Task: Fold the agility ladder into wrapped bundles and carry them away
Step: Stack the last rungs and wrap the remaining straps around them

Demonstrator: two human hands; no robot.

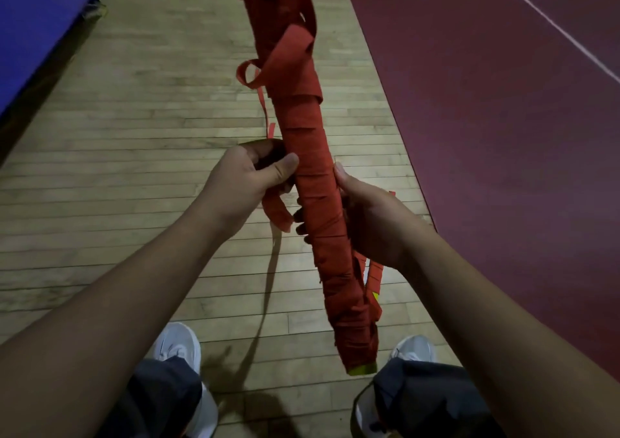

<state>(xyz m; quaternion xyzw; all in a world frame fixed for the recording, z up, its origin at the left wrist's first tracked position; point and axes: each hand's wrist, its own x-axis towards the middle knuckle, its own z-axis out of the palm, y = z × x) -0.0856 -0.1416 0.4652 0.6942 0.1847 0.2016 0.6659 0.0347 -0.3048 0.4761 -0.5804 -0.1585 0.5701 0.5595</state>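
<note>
The agility ladder bundle (pixel 313 175) is a long stack of yellow-green rungs wound tightly in red strap, held slanted in front of me above the floor. My right hand (pixel 369 216) grips its middle from the right, fingers curled round the underside. My left hand (pixel 248 175) pinches the red strap (pixel 276 212) against the bundle's left side, thumb on the wrapping. Loose strap loops (pixel 285 58) stand off the upper part, where the wrapping is slack. A yellow-green rung end (pixel 362 369) shows at the bundle's bottom.
Wooden floorboards (pixel 134 169) lie below me, with a dark red court surface (pixel 503 135) with white lines to the right. A blue mat (pixel 37 24) sits at the upper left. My white shoes (pixel 177 347) stand at the bottom.
</note>
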